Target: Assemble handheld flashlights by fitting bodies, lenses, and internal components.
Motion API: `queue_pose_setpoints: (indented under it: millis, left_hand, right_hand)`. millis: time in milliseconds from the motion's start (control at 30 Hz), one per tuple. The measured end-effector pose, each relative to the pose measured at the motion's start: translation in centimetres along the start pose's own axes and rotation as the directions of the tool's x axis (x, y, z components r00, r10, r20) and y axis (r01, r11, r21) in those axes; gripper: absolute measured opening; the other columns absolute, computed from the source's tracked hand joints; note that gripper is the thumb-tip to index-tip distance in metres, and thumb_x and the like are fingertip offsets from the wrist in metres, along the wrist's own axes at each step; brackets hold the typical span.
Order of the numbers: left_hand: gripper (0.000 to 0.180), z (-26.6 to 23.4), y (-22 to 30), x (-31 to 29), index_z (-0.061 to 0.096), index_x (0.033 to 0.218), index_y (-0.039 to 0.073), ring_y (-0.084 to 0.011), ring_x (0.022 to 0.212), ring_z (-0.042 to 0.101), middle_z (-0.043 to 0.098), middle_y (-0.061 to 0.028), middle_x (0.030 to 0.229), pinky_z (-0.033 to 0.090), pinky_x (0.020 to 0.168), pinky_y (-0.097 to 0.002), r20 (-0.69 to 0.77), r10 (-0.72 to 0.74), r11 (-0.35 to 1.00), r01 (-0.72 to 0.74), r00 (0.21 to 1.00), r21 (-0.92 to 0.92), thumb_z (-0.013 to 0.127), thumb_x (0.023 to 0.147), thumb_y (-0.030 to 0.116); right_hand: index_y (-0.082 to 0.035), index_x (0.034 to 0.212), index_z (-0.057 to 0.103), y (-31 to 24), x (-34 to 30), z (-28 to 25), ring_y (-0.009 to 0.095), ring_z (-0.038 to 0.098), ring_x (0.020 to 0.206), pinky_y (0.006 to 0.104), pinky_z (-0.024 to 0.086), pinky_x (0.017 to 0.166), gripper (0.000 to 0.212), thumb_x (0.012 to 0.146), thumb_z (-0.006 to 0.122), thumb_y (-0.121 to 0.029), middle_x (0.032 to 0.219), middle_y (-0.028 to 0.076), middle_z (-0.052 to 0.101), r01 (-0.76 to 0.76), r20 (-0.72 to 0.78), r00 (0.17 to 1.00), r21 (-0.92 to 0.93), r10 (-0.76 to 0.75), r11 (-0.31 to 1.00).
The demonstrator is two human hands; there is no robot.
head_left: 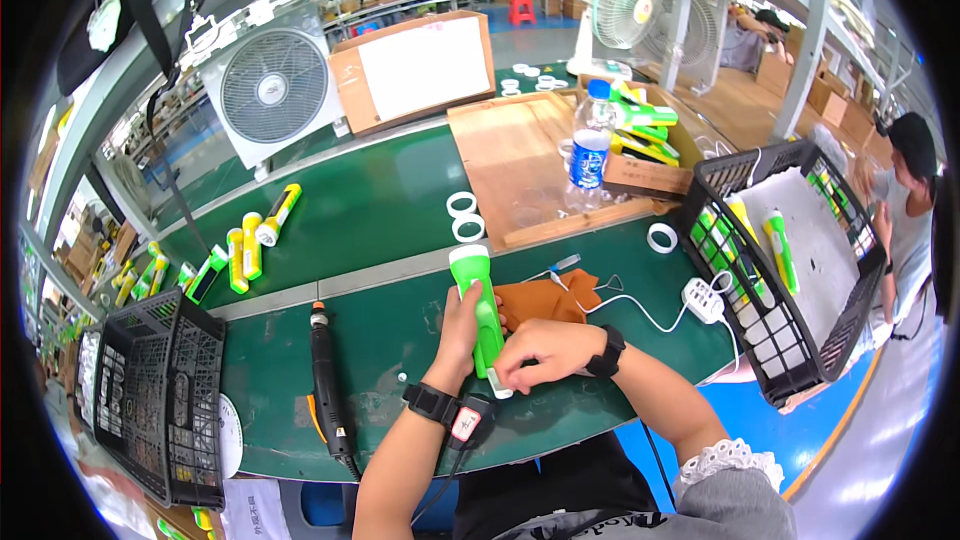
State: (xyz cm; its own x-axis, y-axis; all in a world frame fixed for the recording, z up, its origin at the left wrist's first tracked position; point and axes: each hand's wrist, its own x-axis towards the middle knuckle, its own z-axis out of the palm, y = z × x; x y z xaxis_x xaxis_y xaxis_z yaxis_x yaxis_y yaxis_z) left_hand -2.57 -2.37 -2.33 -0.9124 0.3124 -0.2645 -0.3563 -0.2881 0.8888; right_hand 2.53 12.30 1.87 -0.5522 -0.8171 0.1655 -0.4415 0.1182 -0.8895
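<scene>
A green flashlight [486,312] with a white head stands slanted in front of me, its head pointing away. My left hand [458,328] is wrapped round its body, just below the head. At the near end, the curled fingers of my right hand [548,352] grip a small white piece [498,383]; whether it is joined to the flashlight, I cannot tell. An orange-brown cloth [545,298] lies just beyond my right hand. Black bands circle both wrists, and a small black box [470,422] with a cord hangs by the left one.
A black electric screwdriver [327,380] lies left of my arms. Black crates stand at the left [160,390] and right [775,270]. White rings [467,228], a water bottle [590,150] and a white power strip [703,300] lie beyond. Yellow and green flashlights [250,245] sit far left. Another person [905,200] is at the right.
</scene>
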Motion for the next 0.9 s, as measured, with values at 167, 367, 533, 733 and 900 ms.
queue_pose_setpoints:
  millis: [167, 367, 533, 733, 900]
  left_hand:
    - [0.033, -1.2, -0.5, 1.2, 0.044, 0.101, 0.009, -0.0156, 0.063, 0.054, 0.054, -0.0070, 0.081, 0.047, 0.056, -0.0286, -0.010, 0.050, 0.994, -0.050, 0.999, -0.097, 0.049, 0.088, 0.039]
    - [0.032, -0.3, 0.5, 1.5, 0.038, 0.103, 0.009, -0.0165, 0.057, 0.055, 0.052, -0.0102, 0.081, 0.045, 0.042, -0.0288, 0.058, 0.282, 0.916, -0.250, 0.958, -0.315, 0.048, 0.090, 0.036]
    - [0.034, -0.8, -0.4, 1.5, 0.040, 0.105, 0.007, -0.0159, 0.068, 0.056, 0.054, -0.0085, 0.087, 0.049, 0.060, -0.0283, 0.048, 0.394, 0.915, -0.388, 0.918, -0.109, 0.044, 0.092, 0.038]
    - [0.028, 0.5, -0.4, 0.5, 0.035, 0.101, 0.006, -0.0156, 0.064, 0.056, 0.053, -0.0098, 0.086, 0.049, 0.055, -0.0304, 0.014, 0.206, 0.976, -0.204, 0.979, -0.069, 0.043, 0.092, 0.031]
    - [0.029, 0.3, -0.1, 0.3, 0.036, 0.103, 0.006, -0.0158, 0.066, 0.055, 0.052, -0.0087, 0.085, 0.050, 0.058, -0.0319, 0.041, 0.172, 0.984, -0.171, 0.984, -0.042, 0.041, 0.092, 0.033]
  right_hand:
    - [-0.006, 0.084, 0.049, 0.1, 1.2, 0.4, 0.028, 0.052, 0.081, 0.0383, 0.041, 0.073, 0.040, 0.057, 0.074, -0.024, 0.081, 0.009, 0.055, 0.154, -0.038, 0.972, -0.641, -0.232, 0.752]
    - [-0.002, 0.093, 0.044, 0.7, 1.1, -1.0, 0.034, 0.051, 0.080, 0.0397, 0.043, 0.069, 0.057, 0.054, 0.080, -0.025, 0.085, 0.015, 0.051, -0.015, -0.190, 0.978, -0.489, -0.089, 0.872]
    - [-0.006, 0.087, 0.047, -0.1, 1.9, -0.3, 0.030, 0.057, 0.073, 0.0401, 0.044, 0.062, 0.043, 0.066, 0.073, -0.034, 0.081, 0.012, 0.058, -0.368, -0.567, 0.823, -0.480, 0.038, 0.796]
    - [-0.006, 0.082, 0.049, 3.1, 0.4, -3.1, 0.033, 0.056, 0.068, 0.0419, 0.043, 0.059, 0.016, 0.081, 0.058, -0.020, 0.070, 0.012, 0.056, -0.540, -0.865, 0.488, -0.401, -0.113, 0.740]
    - [-0.006, 0.090, 0.054, 5.0, -2.0, -5.6, 0.032, 0.057, 0.078, 0.0381, 0.046, 0.068, 0.014, 0.078, 0.058, -0.014, 0.081, 0.012, 0.058, -0.665, -0.838, 0.541, -0.370, 0.077, 0.649]
